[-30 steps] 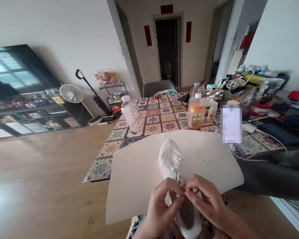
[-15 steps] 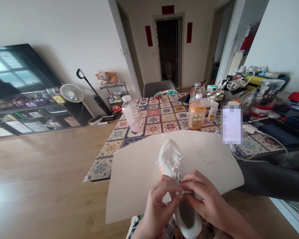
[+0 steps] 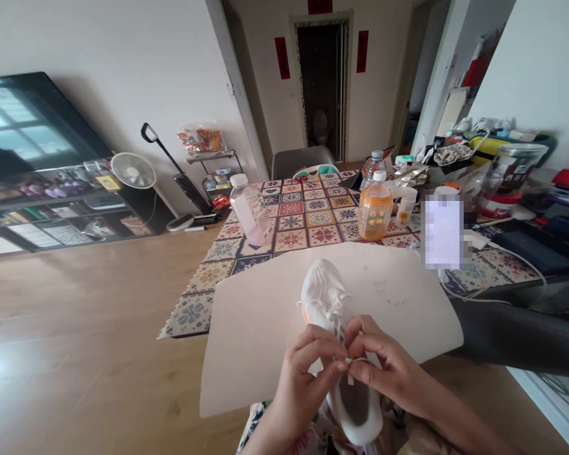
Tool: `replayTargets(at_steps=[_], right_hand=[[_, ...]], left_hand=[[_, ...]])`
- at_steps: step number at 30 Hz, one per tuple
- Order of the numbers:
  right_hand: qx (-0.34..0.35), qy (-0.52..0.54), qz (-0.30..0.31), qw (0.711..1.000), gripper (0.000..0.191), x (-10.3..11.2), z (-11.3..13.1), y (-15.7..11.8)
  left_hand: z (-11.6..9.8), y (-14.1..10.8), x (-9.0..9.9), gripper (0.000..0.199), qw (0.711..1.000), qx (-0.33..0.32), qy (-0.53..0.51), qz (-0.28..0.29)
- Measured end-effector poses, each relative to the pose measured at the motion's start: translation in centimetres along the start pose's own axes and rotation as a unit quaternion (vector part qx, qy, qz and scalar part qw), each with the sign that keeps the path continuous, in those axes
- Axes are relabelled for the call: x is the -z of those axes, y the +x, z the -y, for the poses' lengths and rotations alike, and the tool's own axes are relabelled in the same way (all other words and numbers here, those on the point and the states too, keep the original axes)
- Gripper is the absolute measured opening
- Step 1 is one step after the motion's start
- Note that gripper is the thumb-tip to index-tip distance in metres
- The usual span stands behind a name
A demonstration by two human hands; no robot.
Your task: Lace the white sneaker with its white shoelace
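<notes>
A white shoe (image 3: 323,287) lies with its toe pointing away, over the near edge of a large white sheet (image 3: 256,328). Above the shoe's opening, my left hand (image 3: 308,363) pinches a white shoelace (image 3: 349,360) between thumb and fingers. My right hand (image 3: 379,357) meets it from the right, its thumb and fingertips closed on the same lace. A short lace end hangs below the fingertips, over the dark insole. Other lace loops lie on the front of the shoe.
On the patterned tablecloth (image 3: 291,221) stand a clear bottle (image 3: 251,212) at left and an orange bottle (image 3: 375,208) near the middle. Cables, a blurred pale rectangle (image 3: 442,234) and clutter fill the right side. A grey chair (image 3: 303,161) stands beyond.
My right hand's fingers have shifted slightly, and a short lace end now hangs below the fingertips. The whole view has shifted slightly, with the table and shoe a little higher in the frame.
</notes>
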State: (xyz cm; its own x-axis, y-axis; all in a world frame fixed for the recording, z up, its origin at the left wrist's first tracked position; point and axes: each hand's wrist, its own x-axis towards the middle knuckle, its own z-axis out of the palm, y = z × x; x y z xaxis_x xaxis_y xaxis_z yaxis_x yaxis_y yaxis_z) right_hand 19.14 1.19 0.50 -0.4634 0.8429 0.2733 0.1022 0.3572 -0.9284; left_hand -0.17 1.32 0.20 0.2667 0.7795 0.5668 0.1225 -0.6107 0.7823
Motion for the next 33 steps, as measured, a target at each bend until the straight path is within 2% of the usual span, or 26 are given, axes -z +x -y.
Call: replayTargets(at_steps=[5,8,12,16,18,21,25,29,33], right_hand=[[0.028,-0.059,0.034,0.997,0.004,0.4,0.5,-0.1],[0.094,-0.160,0.006,0.982,0.010,0.2,0.4,-0.1],[0.228,-0.310,-0.075,0.920,0.017,-0.1,0.1,-0.2],[0.306,-0.416,-0.075,0.853,0.020,0.2,0.3,-0.4],[0.334,-0.423,-0.068,0.839,0.020,0.4,0.5,-0.5],[0.343,-0.376,-0.048,0.859,0.015,0.7,1.2,-0.6],[0.329,-0.297,0.018,0.896,0.014,1.1,1.9,-0.7],[0.312,-0.252,0.053,0.914,0.015,1.2,2.0,-0.7],[0.304,-0.236,0.071,0.920,0.017,1.3,1.8,-0.5]], left_hand=[[-0.1,0.2,0.0,0.016,0.999,0.031,-0.027,0.000],[0.0,0.3,0.0,0.019,0.997,0.062,-0.052,-0.008],[0.0,0.3,-0.1,0.025,0.993,0.095,-0.066,-0.014],[0.0,0.3,-0.1,0.031,0.991,0.117,-0.061,-0.006],[0.1,0.4,-0.1,0.030,0.990,0.130,-0.058,0.000],[0.5,0.7,0.0,0.027,0.989,0.140,-0.046,-0.015],[1.1,1.3,0.0,0.023,0.990,0.133,0.019,-0.035],[1.3,1.8,-0.3,0.022,0.989,0.125,0.072,-0.042],[1.4,2.2,-0.8,0.022,0.983,0.127,0.112,-0.065]])
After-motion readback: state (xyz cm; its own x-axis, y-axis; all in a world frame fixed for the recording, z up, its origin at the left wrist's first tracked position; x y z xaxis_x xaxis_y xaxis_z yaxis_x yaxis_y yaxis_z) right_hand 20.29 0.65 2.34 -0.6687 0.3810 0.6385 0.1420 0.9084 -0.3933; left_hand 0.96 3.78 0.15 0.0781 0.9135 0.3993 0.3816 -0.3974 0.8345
